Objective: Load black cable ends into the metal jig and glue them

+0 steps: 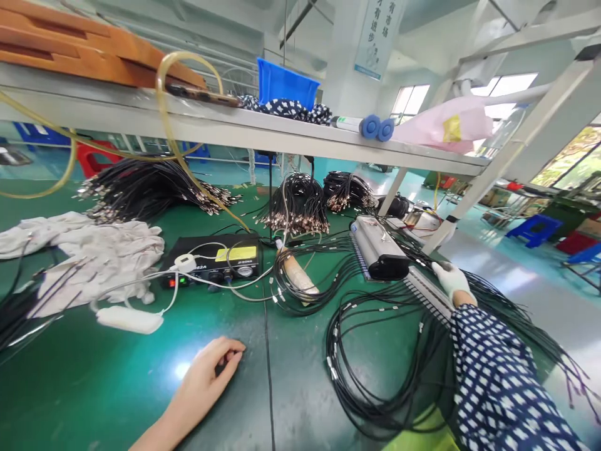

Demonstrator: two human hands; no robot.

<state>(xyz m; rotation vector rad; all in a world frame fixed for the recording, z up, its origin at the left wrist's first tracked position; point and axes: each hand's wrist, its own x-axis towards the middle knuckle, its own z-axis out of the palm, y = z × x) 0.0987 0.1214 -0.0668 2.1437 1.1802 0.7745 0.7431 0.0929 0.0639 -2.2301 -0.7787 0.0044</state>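
The bare left hand (pixel 210 371) rests on the green tabletop (pixel 300 382), fingers curled toward the thumb with a narrow gap; whether anything lies inside cannot be told. Its forearm is cut off by the bottom edge. The right hand (pixel 451 280), in a white glove, lies beside the slotted grey strip (pixel 428 297), at the thin black cables (pixel 500 289) on its outer side. Its fingertips are indistinct; whether they grip a cable cannot be told. The strip's near end is hidden behind the blue-and-white patterned sleeve (pixel 498 376). A yellow-green item (pixel 425 432) under the looped cables is cut off below.

On the white overhead shelf (pixel 282 136) stands a blue plastic bin (pixel 287 84); its interior is hidden by its wall. The pink bag (pixel 446 125) also conceals its contents. The orange plastic trays (pixel 89 47) are cut off at left.
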